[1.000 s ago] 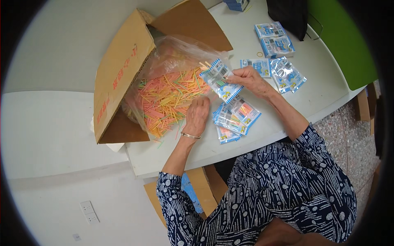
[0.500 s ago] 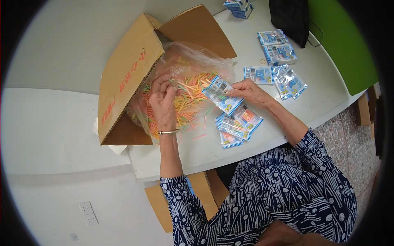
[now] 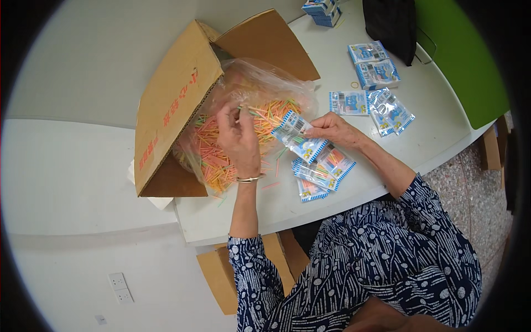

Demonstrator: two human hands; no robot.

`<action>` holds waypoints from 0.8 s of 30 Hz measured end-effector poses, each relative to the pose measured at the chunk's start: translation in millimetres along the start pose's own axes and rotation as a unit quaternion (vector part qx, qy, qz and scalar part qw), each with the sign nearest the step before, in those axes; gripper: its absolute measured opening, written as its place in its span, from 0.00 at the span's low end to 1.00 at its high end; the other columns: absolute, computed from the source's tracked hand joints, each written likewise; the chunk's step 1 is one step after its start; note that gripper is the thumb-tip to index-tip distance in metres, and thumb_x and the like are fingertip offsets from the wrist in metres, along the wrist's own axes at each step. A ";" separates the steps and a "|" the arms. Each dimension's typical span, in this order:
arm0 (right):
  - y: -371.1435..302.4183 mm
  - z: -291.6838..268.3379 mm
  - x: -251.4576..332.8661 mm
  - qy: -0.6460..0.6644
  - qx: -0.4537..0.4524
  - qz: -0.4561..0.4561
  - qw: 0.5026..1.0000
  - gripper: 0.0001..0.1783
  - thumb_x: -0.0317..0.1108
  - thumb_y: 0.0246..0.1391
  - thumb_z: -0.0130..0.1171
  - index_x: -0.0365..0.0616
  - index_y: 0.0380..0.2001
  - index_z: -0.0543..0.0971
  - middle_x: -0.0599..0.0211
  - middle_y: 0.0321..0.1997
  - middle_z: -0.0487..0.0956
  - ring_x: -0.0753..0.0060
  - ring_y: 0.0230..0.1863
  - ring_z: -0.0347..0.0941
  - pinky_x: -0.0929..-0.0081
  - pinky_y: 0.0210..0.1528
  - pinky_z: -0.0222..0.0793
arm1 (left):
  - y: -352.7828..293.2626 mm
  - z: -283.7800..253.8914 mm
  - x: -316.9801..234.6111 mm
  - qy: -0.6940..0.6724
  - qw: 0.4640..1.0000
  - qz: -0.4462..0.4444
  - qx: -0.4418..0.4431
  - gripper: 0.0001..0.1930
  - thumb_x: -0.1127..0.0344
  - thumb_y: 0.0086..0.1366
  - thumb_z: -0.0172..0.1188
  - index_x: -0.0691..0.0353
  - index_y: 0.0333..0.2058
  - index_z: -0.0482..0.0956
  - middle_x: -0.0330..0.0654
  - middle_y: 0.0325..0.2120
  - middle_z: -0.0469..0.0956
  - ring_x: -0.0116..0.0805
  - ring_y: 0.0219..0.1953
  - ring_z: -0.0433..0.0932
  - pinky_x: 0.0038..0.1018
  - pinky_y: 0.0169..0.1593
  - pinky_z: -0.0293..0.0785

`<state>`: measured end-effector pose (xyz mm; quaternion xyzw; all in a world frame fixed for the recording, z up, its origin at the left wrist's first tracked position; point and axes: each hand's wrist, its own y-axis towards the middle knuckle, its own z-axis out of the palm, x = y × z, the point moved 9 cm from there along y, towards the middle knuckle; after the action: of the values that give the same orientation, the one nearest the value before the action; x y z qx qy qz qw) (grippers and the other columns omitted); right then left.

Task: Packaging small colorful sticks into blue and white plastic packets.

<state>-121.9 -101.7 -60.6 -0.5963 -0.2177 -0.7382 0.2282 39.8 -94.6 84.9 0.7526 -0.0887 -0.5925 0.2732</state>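
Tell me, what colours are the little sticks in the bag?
Orange, pink, yellow and green sticks, seen from the head view.

The person wore a dark navy top patterned all over with small white dots and fine curving lines, its sleeves ending near the elbows and leaving both forearms bare. A thin band, possibly a metal bangle, circled the wrist of the left hand [image 3: 239, 145]. The right hand [image 3: 332, 128] appeared to carry nothing.

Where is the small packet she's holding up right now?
In the head view, the packet is pinched in the right hand just right of centre, beside the plastic bag of coloured sticks and above the packets lying on the table.
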 end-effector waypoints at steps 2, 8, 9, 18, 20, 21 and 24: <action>-0.4 1.7 -0.7 0.010 0.001 0.008 1.000 0.15 0.36 0.56 0.58 0.35 0.40 0.80 0.72 0.31 0.81 0.90 0.32 0.70 0.86 0.35 0.67 | -8.2 5.2 -14.8 0.164 0.980 0.114 -0.004 0.09 0.78 0.60 0.54 0.67 0.41 0.72 0.42 0.33 0.76 0.28 0.31 0.75 0.25 0.35 0.73; -2.1 0.8 1.1 0.031 -0.007 0.008 0.999 0.15 0.36 0.56 0.58 0.34 0.40 0.80 0.72 0.32 0.81 0.90 0.32 0.70 0.87 0.35 0.67 | -31.7 24.2 -24.0 0.224 0.955 0.195 0.004 0.09 0.79 0.60 0.54 0.66 0.40 0.73 0.44 0.32 0.77 0.31 0.32 0.76 0.26 0.35 0.73; -1.9 0.8 0.3 0.032 -0.007 0.008 0.999 0.15 0.36 0.56 0.58 0.34 0.40 0.80 0.72 0.32 0.81 0.90 0.32 0.70 0.87 0.35 0.67 | -34.0 24.4 -25.5 0.224 0.955 0.195 0.005 0.09 0.79 0.60 0.54 0.66 0.40 0.73 0.44 0.32 0.77 0.31 0.32 0.76 0.26 0.35 0.73; -0.5 -5.8 -1.4 0.038 -0.008 -0.002 0.999 0.15 0.35 0.57 0.57 0.34 0.41 0.80 0.72 0.33 0.81 0.90 0.34 0.71 0.87 0.36 0.67 | -22.9 16.5 1.0 -0.046 0.997 -0.036 0.053 0.08 0.77 0.63 0.53 0.68 0.41 0.69 0.40 0.34 0.75 0.23 0.35 0.74 0.21 0.36 0.76; -0.3 -4.2 0.7 0.013 -0.001 -0.010 1.000 0.15 0.36 0.57 0.57 0.35 0.41 0.80 0.72 0.33 0.81 0.90 0.34 0.71 0.87 0.36 0.67 | -23.6 21.1 8.0 -0.059 0.992 -0.071 0.085 0.08 0.76 0.63 0.54 0.68 0.41 0.69 0.40 0.34 0.74 0.23 0.35 0.74 0.20 0.37 0.76; -0.3 -4.1 0.7 0.014 -0.001 -0.010 1.000 0.15 0.36 0.57 0.57 0.35 0.41 0.80 0.72 0.33 0.81 0.90 0.34 0.71 0.87 0.36 0.67 | -24.1 21.0 7.1 -0.059 0.992 -0.071 0.085 0.08 0.76 0.63 0.54 0.68 0.41 0.69 0.40 0.34 0.74 0.23 0.35 0.74 0.20 0.37 0.76; -1.3 -5.9 2.8 0.010 -0.007 -0.009 1.000 0.15 0.36 0.57 0.57 0.35 0.41 0.80 0.73 0.33 0.81 0.89 0.35 0.71 0.87 0.37 0.67 | -23.9 23.3 -5.1 -0.073 0.992 -0.059 0.085 0.08 0.76 0.62 0.54 0.68 0.41 0.70 0.40 0.33 0.74 0.23 0.34 0.75 0.20 0.37 0.76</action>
<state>-127.7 -104.4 -59.1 -0.5888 -0.2156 -0.7476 0.2189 11.9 -79.4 73.4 0.7316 -0.1140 -0.6513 0.1662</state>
